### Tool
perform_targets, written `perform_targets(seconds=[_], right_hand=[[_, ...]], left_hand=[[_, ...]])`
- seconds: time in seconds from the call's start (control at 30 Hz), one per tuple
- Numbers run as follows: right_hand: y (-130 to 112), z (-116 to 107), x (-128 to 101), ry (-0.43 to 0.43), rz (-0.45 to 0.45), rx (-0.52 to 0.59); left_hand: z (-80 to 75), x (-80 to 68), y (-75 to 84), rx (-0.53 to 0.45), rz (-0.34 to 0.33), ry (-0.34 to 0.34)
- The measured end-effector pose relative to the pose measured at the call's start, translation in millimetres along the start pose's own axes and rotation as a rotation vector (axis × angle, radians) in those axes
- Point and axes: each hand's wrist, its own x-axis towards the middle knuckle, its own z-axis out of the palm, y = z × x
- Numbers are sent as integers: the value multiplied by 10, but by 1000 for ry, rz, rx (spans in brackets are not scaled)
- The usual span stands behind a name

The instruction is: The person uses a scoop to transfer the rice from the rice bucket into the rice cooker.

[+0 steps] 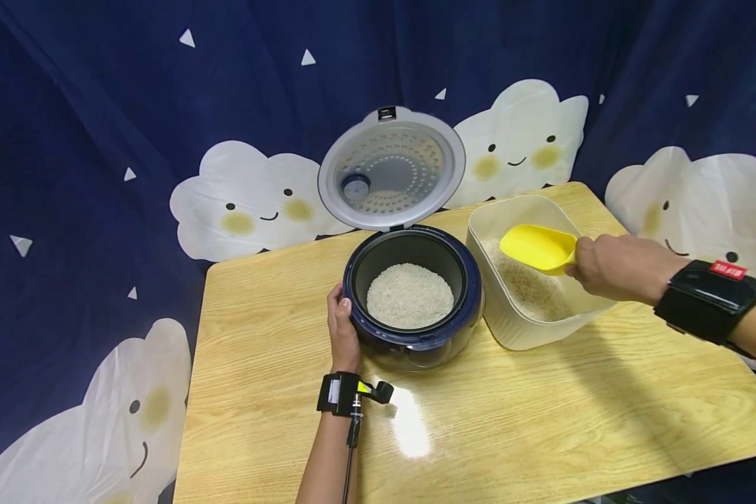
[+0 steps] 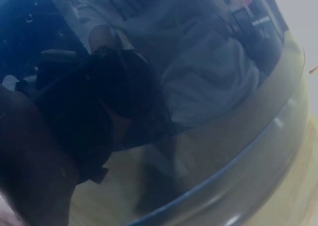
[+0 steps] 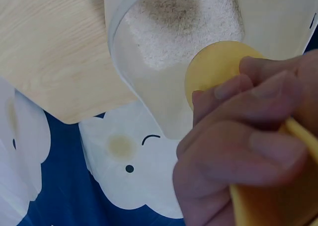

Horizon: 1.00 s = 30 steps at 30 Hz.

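A dark blue rice cooker (image 1: 414, 341) stands mid-table with its lid (image 1: 391, 168) raised and raw rice (image 1: 409, 295) in the pot. My left hand (image 1: 342, 329) holds the cooker's left side; the left wrist view shows only its glossy wall (image 2: 208, 126) up close. To the right sits a translucent white bin (image 1: 515, 325) with rice (image 1: 532, 288) in the bottom. My right hand (image 1: 617, 267) grips the handle of a yellow scoop (image 1: 537, 247), held over the bin; its bowl looks empty. In the right wrist view, fingers (image 3: 238, 151) wrap the scoop (image 3: 213, 69) above the bin's rice (image 3: 184, 22).
The wooden table (image 1: 542, 420) has bare surface in front and to the left of the cooker. A dark blue curtain (image 1: 101, 105) with white cloud faces hangs close behind and around the table's edges. Both wrists wear black camera straps.
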Motion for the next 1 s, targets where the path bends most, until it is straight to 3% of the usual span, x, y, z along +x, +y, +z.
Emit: perform_targets(seconds=[0.4,0.57,0.8,1.0], right_hand=[[51,98,31,-105,-53,-9],[45,76,69,-146,-113,-71],[70,55,95,-268,-186,-129],[121,93,95,-298,-213,-168]], left_hand=[[17,2,6,0,3,-9],[20,-11,10,3,1,-9],[37,-17,37,7,-4,-18],[46,-8,41,15,0,-18]])
